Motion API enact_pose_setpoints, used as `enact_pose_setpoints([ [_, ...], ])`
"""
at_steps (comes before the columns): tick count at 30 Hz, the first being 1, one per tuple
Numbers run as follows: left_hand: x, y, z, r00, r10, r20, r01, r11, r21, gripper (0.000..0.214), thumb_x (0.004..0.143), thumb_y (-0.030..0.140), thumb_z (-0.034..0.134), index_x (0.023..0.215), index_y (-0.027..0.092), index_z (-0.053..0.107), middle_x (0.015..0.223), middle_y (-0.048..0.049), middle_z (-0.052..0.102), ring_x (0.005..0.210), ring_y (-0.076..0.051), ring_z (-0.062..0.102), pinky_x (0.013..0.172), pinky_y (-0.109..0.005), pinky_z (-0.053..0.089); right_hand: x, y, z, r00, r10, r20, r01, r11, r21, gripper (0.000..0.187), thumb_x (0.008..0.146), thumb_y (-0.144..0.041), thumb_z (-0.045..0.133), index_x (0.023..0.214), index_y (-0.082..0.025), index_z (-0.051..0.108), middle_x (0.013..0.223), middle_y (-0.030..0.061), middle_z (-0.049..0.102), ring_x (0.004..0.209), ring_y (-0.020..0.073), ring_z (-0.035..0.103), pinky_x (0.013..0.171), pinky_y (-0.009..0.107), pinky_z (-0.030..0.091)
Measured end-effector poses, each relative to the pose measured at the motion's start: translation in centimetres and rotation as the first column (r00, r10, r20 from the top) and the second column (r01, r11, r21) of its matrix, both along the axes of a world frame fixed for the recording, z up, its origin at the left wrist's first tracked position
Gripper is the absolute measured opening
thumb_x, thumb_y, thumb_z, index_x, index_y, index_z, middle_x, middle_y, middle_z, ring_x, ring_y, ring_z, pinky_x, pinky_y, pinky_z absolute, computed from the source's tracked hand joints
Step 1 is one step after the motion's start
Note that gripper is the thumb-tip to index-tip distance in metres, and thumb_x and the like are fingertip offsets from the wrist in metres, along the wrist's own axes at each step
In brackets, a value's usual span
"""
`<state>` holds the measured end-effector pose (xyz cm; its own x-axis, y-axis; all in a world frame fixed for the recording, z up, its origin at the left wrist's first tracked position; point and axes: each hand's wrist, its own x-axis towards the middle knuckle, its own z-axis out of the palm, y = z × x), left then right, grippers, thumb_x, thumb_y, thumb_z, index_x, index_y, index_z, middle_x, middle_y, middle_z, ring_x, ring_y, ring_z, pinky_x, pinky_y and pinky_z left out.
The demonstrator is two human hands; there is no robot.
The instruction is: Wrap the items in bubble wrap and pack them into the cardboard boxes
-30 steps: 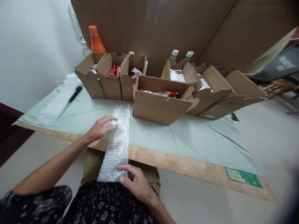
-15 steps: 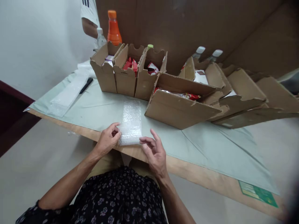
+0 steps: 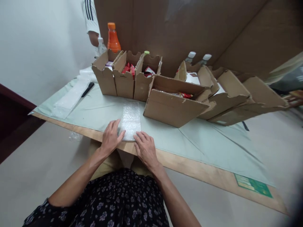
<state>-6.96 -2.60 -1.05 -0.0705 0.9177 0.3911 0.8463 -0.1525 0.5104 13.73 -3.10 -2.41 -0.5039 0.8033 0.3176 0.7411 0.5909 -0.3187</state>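
A strip of bubble wrap [image 3: 131, 119] lies flat on the pale green table cover, its near end at the table's front edge. A fold or layer line runs across its middle. My left hand [image 3: 110, 137] rests at its lower left side, fingers stretched forward and thumb apart near the near corner. At the lower right corner, my right hand [image 3: 145, 147] lies palm down, its fingertips touching the wrap. Neither hand is closed round anything.
Cardboard bins [image 3: 176, 105] with red packets and other small goods stand in a row behind the wrap. Left lie a stack of clear plastic bags [image 3: 69, 97] and a black-handled tool [image 3: 87, 89]. An orange bottle [image 3: 113, 39] stands behind, near another person's sleeve [image 3: 91, 17].
My right hand has turned palm down and come onto the wrap's near corner. The fingers of my left hand have straightened. The wrap's near part now lies flatter.
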Motion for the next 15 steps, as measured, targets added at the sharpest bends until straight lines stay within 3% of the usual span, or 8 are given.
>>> enact_pose_setpoints([
  [2,0.0,-1.7,0.0,0.991,-0.116,-0.070,0.122,0.990,0.078,0.049,0.091,0.028,0.064,0.138,0.018,0.056,0.136,-0.0169,0.063,0.125,-0.031,0.059,0.108,-0.048,0.047,0.0,0.0,0.0,1.000,0.008,-0.004,-0.008,1.000,0.017,0.034,0.098,-0.014,0.054,0.129,-0.022,0.066,0.138,0.0120,0.066,0.132,0.0291,0.052,0.100,0.045,0.045],
  [5,0.3,-3.5,-0.4,0.959,-0.277,-0.055,0.278,0.960,0.025,0.038,0.088,0.023,0.063,0.126,0.021,0.065,0.134,-0.0136,0.067,0.134,-0.033,0.054,0.114,-0.053,0.042,-0.1,0.0,0.4,0.998,0.022,-0.062,-0.022,1.000,0.004,0.029,0.098,-0.010,0.052,0.117,-0.022,0.070,0.129,0.0110,0.071,0.130,0.0282,0.054,0.100,0.044,0.043],
  [10,0.6,-3.9,-0.4,0.975,-0.190,0.116,0.196,0.980,-0.040,0.022,0.090,0.020,0.054,0.102,0.019,0.072,0.103,-0.0104,0.077,0.103,-0.028,0.070,0.097,-0.047,0.053,0.2,-0.2,1.2,0.980,-0.009,-0.199,-0.001,0.999,-0.051,0.020,0.102,-0.021,0.052,0.106,-0.021,0.071,0.101,0.0064,0.077,0.097,0.0222,0.066,0.090,0.038,0.046],
  [15,0.2,-2.6,0.2,0.972,-0.130,0.196,0.155,0.981,-0.118,0.022,0.089,0.026,0.055,0.100,0.019,0.072,0.091,-0.0045,0.078,0.080,-0.020,0.071,0.075,-0.031,0.057,1.2,-1.5,1.8,0.952,-0.095,-0.291,0.116,0.991,0.058,0.026,0.104,-0.027,0.049,0.123,-0.019,0.065,0.119,0.0115,0.072,0.113,0.0258,0.062,0.098,0.042,0.045],
])
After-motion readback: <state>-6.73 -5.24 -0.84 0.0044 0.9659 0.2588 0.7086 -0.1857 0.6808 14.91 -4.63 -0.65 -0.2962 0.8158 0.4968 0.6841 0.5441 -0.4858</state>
